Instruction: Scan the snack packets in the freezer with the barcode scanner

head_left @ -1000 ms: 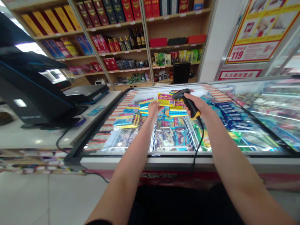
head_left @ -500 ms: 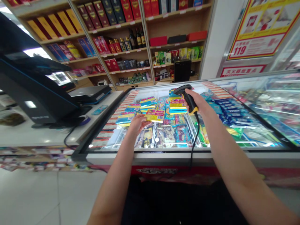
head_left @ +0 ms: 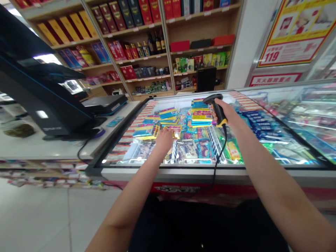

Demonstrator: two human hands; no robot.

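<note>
My left hand [head_left: 165,140] has its fingers closed around the near edge of a flat yellow and pink box [head_left: 176,130] over the freezer's glass top. Part of the box is hidden behind the hand. Just beyond it and to its left lie piles of similar blue and yellow boxes [head_left: 144,130]. My right hand [head_left: 226,111] grips a black and yellow barcode scanner [head_left: 219,112], held upright with its head pointing left. Its cable [head_left: 219,157] hangs down over the freezer's front edge. Left of the scanner stands another stack of boxes [head_left: 201,117].
Through the glass of the chest freezer [head_left: 183,172], wire baskets of packaged goods show. A counter [head_left: 105,134] on the left carries a dark checkout machine [head_left: 52,105] and a flat scale [head_left: 105,104]. Stocked shelves [head_left: 139,29] line the back.
My left hand has moved slightly right and turned, covering more of the yellow box. The scanner appears a little further right as the view shifts.
</note>
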